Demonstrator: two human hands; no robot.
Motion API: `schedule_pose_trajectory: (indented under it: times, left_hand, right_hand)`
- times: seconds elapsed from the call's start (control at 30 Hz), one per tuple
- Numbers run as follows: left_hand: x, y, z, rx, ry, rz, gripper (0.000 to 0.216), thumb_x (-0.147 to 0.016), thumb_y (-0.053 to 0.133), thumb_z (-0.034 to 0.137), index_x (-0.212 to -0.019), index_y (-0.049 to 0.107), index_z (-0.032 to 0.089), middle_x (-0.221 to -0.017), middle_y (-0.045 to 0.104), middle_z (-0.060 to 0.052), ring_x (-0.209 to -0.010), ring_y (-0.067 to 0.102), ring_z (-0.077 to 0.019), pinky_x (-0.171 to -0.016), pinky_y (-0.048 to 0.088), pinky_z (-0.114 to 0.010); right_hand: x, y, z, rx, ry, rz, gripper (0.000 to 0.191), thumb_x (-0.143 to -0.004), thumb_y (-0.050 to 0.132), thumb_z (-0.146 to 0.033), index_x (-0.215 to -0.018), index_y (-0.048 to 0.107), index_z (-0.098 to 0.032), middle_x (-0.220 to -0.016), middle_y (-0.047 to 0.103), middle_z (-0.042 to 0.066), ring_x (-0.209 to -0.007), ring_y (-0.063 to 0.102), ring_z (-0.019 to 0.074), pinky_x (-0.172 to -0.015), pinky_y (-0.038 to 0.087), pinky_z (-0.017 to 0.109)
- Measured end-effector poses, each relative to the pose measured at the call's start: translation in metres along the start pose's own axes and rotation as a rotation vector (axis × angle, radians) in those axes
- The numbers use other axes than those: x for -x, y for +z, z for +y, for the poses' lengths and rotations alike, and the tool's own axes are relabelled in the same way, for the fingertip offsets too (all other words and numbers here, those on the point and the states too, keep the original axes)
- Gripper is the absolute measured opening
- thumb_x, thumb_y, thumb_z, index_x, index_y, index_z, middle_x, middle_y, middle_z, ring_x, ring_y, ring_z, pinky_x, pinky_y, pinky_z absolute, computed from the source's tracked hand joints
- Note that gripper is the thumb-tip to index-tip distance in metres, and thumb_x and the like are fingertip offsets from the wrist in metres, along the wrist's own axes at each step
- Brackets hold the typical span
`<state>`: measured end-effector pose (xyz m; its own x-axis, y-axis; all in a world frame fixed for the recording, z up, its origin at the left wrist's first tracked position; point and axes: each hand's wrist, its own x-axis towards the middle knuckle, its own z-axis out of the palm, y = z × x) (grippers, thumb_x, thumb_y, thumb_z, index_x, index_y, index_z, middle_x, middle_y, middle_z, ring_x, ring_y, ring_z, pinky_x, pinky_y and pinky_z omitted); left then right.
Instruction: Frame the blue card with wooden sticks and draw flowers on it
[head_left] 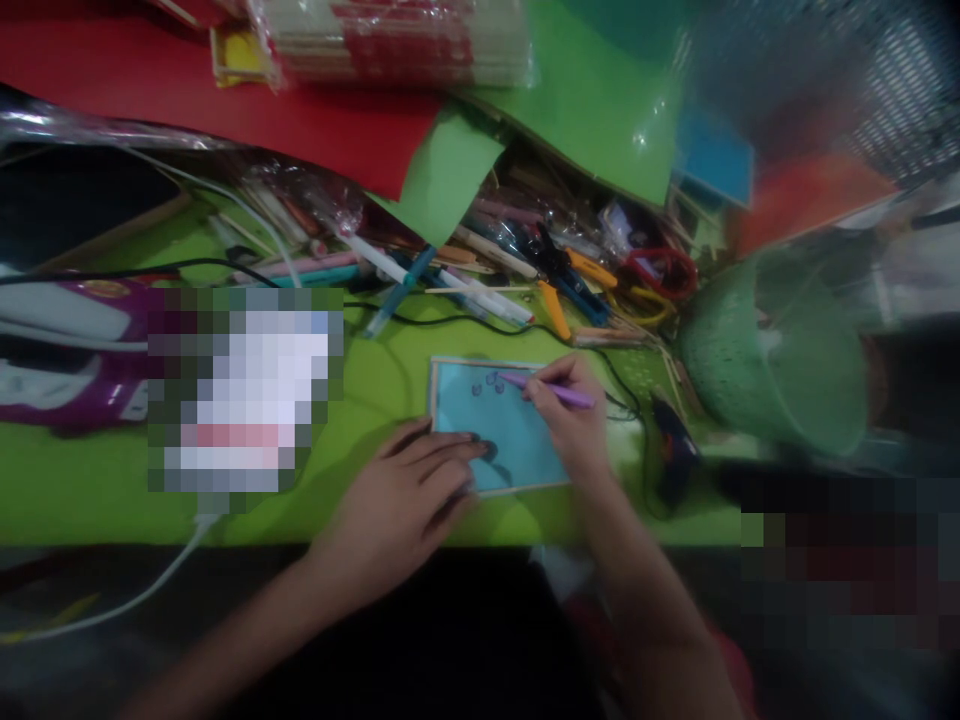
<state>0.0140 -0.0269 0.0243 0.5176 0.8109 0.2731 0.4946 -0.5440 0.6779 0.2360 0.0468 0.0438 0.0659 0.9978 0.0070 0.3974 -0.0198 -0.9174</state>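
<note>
A blue card (517, 440) with a pale wooden-looking border lies on the green tabletop. Several small dark drawn marks (491, 381) show near its upper edge. My right hand (574, 420) grips a purple marker (566, 393), its tip down at the card beside those marks. My left hand (424, 475) rests with fingers stretched out over the card's lower left corner. Its fingertips touch the blue surface, and the thumb side is partly in shadow.
Pliers (577, 285) with orange handles, scissors (660, 275) and several pens (480, 295) lie behind the card. A green basket (772, 350) stands right, near a dark glue-gun-like tool (671, 440). A blurred-out device (247, 390) and a purple power strip (82, 350) are left. Cables cross the table.
</note>
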Motion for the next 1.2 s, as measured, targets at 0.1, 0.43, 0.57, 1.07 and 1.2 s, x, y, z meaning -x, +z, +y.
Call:
schedule_pose_trajectory:
  times: [0.1, 0.43, 0.57, 1.07, 1.2]
  left_hand:
    - [0.0006, 0.0003, -0.0002, 0.003, 0.003, -0.002, 0.014, -0.106, 0.053, 0.027, -0.102, 0.065, 0.022, -0.129, 0.077, -0.005, -0.12, 0.072, -0.023, -0.114, 0.045, -0.05]
    - [-0.0003, 0.0004, 0.0006, 0.021, -0.004, 0.009, 0.014, -0.105, 0.054, 0.027, -0.1, 0.066, 0.022, -0.127, 0.078, -0.005, -0.118, 0.073, -0.0228, -0.114, 0.045, -0.05]
    - [0.0001, -0.0001, 0.0002, 0.016, 0.002, 0.0, 0.012, -0.106, 0.054, 0.027, -0.103, 0.064, 0.022, -0.128, 0.078, -0.005, -0.119, 0.072, -0.0239, -0.113, 0.045, -0.051]
    - [0.0001, 0.0002, 0.0005, 0.005, 0.008, 0.006, 0.012, -0.106, 0.053, 0.028, -0.104, 0.064, 0.022, -0.128, 0.078, -0.005, -0.12, 0.072, -0.0228, -0.114, 0.044, -0.05]
    - [0.0003, 0.0001, 0.0005, 0.003, 0.003, 0.001, 0.012, -0.106, 0.054, 0.027, -0.104, 0.064, 0.022, -0.128, 0.078, -0.004, -0.12, 0.072, -0.0233, -0.114, 0.044, -0.051]
  right_hand:
    - [0.0007, 0.0004, 0.0011, 0.012, -0.003, -0.016, 0.014, -0.08, 0.071, -0.032, -0.081, 0.058, -0.024, -0.07, 0.063, -0.003, -0.065, 0.057, 0.0151, -0.06, 0.047, 0.029]
    - [-0.0001, 0.0019, 0.0027, -0.008, 0.0, -0.044, 0.017, -0.081, 0.072, -0.033, -0.082, 0.059, -0.024, -0.072, 0.064, -0.003, -0.064, 0.058, 0.0142, -0.059, 0.048, 0.028]
    - [0.0005, 0.0023, 0.0019, -0.008, -0.002, -0.048, 0.017, -0.082, 0.073, -0.032, -0.082, 0.058, -0.024, -0.072, 0.064, -0.003, -0.063, 0.059, 0.0141, -0.058, 0.048, 0.028]
    - [0.0012, 0.0026, 0.0007, 0.017, 0.015, -0.048, 0.016, -0.083, 0.074, -0.034, -0.083, 0.061, -0.024, -0.073, 0.067, -0.002, -0.064, 0.06, 0.0141, -0.059, 0.05, 0.027]
    - [0.0012, 0.003, 0.0019, 0.0, 0.018, -0.053, 0.02, -0.082, 0.075, -0.036, -0.083, 0.06, -0.024, -0.073, 0.067, -0.002, -0.063, 0.06, 0.014, -0.058, 0.049, 0.028]
